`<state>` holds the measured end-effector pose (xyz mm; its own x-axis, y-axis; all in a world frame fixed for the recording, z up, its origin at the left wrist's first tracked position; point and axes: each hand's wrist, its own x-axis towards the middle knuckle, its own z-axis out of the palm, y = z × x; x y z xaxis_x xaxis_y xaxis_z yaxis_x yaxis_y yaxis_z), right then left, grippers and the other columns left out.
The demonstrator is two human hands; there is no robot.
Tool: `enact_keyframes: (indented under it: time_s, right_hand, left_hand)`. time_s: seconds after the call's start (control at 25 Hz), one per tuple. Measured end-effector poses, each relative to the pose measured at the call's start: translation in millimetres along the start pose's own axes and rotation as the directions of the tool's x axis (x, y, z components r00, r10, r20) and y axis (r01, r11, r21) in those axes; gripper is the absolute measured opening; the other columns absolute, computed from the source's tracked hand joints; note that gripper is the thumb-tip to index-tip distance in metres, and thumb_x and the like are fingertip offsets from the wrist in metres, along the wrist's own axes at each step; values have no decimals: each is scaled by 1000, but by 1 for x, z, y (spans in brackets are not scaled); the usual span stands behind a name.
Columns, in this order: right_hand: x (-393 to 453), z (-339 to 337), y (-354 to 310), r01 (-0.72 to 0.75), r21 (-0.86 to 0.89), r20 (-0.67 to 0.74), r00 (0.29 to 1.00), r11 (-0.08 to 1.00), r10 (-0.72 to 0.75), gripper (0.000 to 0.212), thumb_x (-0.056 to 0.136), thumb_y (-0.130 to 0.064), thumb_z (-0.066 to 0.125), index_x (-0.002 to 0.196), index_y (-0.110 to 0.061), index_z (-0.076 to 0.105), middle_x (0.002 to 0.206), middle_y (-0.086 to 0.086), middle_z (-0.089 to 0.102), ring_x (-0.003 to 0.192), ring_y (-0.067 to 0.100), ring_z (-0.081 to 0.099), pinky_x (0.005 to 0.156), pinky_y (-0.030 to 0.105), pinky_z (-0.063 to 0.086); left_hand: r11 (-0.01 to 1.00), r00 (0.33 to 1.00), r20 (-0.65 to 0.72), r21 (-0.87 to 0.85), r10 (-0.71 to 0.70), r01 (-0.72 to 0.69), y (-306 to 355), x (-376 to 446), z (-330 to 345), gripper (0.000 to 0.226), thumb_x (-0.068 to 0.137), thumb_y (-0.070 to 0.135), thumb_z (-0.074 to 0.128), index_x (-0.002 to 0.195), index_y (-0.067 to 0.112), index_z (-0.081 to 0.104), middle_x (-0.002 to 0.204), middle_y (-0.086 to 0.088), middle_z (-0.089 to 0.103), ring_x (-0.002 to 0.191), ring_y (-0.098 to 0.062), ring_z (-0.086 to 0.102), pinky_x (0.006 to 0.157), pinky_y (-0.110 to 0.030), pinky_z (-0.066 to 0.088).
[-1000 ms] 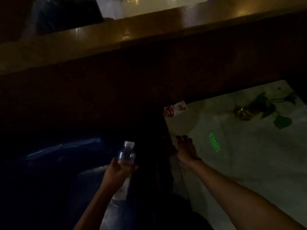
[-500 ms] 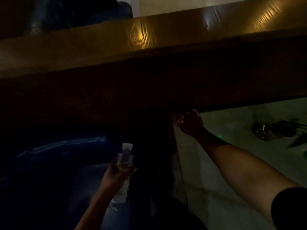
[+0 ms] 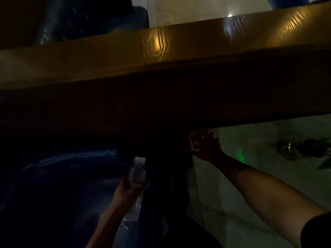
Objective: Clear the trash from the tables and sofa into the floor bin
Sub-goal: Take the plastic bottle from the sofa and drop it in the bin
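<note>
The scene is very dark. My left hand (image 3: 127, 192) is closed around a small clear plastic bottle (image 3: 137, 173) with a white cap, held upright over the dark blue sofa (image 3: 59, 185). A second crumpled clear bottle (image 3: 133, 213) hangs below the same hand. My right hand (image 3: 206, 147) reaches to the far left corner of the pale table (image 3: 250, 190), fingers wrapped on a small white and red wrapper (image 3: 194, 143) lifted at the table edge. No bin is in view.
A wide wooden ledge (image 3: 161, 51) runs across the view above the hands. On the table's right side stand a small glass vase (image 3: 288, 149) with dark green leaves (image 3: 315, 147) and a green light spot (image 3: 240, 154). Pale floor shows beyond the ledge.
My right hand moved forward across the table to the wrapper at its far corner and closed on it. The view tilted up. My left hand kept hold of the bottle.
</note>
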<state>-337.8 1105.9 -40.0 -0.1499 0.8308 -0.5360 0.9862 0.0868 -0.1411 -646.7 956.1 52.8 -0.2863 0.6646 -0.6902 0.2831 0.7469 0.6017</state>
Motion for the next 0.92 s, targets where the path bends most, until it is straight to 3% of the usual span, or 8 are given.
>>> enact_keyframes:
  time_s: [0.16,0.28,0.4,0.48,0.6,0.72,0.8,0.92]
  right_hand:
    - [-20,5,-7,43,-9,-162,986,999,-44,76,82,-49,70,142,-9,47,144,31,44,129,53,44,100,65,39]
    - [-45,21,-13,72,-45,-166,983,996,-78,45,93,-38,46,128,-17,64,125,22,64,112,50,60,87,59,52]
    - [-57,47,-5,150,-140,-430,881,979,-196,36,85,-22,49,102,-7,76,94,22,73,86,49,70,61,51,58]
    - [-65,49,-12,182,28,-402,902,983,-155,27,85,-14,56,104,-7,74,100,25,70,89,49,68,68,55,58]
    - [-80,59,-26,22,468,-172,983,883,67,41,93,-42,51,126,-20,64,126,10,63,108,31,63,91,40,53]
    - [-106,77,-50,75,434,-38,997,898,-65,26,96,-33,52,107,-17,69,110,9,71,101,27,67,72,18,46]
    - [-123,90,-78,141,343,-54,990,929,-131,22,97,-27,53,97,-13,69,95,16,72,87,32,69,64,28,40]
    - [-163,103,-138,9,509,-17,1000,861,-1,37,100,-38,45,102,-10,69,86,13,71,83,29,69,68,31,45]
  left_hand:
    - [999,1000,17,-39,-6,7,-2,-5,5,44,70,29,87,107,22,65,95,-4,75,87,-21,72,67,-28,54]
    - [999,999,33,-52,-10,12,-12,-10,2,40,71,29,86,106,20,67,93,-5,75,86,-20,72,64,-23,51]
    - [994,999,14,-100,-35,36,-24,-18,-5,46,70,29,87,110,24,64,96,-2,75,87,-16,72,66,-24,52]
    - [992,999,-25,-118,-44,41,-36,-24,-10,47,68,31,88,109,27,64,95,1,76,85,-12,72,65,-22,52]
    - [990,998,-24,-130,-58,55,-55,-35,-19,50,69,35,86,111,27,61,98,-2,74,87,-16,72,69,-28,55]
    - [989,996,-57,-140,-66,57,-76,-55,-25,45,73,30,85,110,24,60,97,-4,73,85,-19,71,70,-33,57]
    - [983,993,-91,-178,-73,56,-94,-71,-31,41,73,26,85,105,23,59,95,-4,72,81,-17,70,64,-28,54]
    - [973,989,-128,-224,-75,45,-135,-105,-48,39,72,28,85,99,24,56,93,-5,71,77,-16,69,59,-24,52]
